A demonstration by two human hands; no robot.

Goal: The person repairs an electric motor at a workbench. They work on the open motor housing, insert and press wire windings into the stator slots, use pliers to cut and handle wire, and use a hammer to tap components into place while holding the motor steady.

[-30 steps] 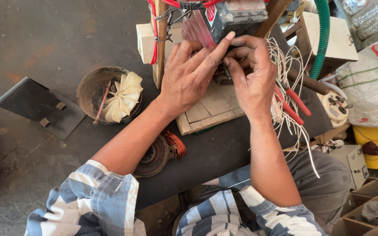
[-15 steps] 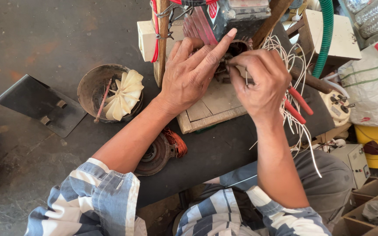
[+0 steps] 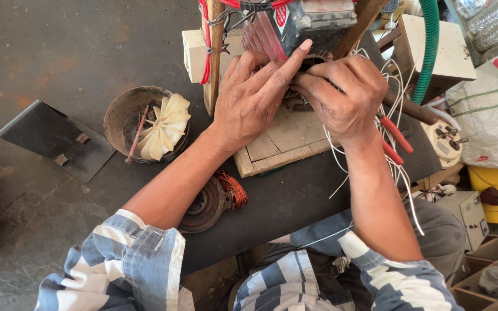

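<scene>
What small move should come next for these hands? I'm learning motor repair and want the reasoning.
Probably the right hand should keep its pinch and ease the wire a little further into the dark round motor part on the wooden board, while the left hand steadies it. Both hands meet there, fingertips together, and loose white wires trail beside the right wrist.

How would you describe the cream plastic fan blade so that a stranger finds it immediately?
Start at the dark work table and look beside the person's left forearm. There stands a round rusty metal bowl; the cream plastic fan blade lies inside it. Only it has pale, petal-like vanes.
</scene>
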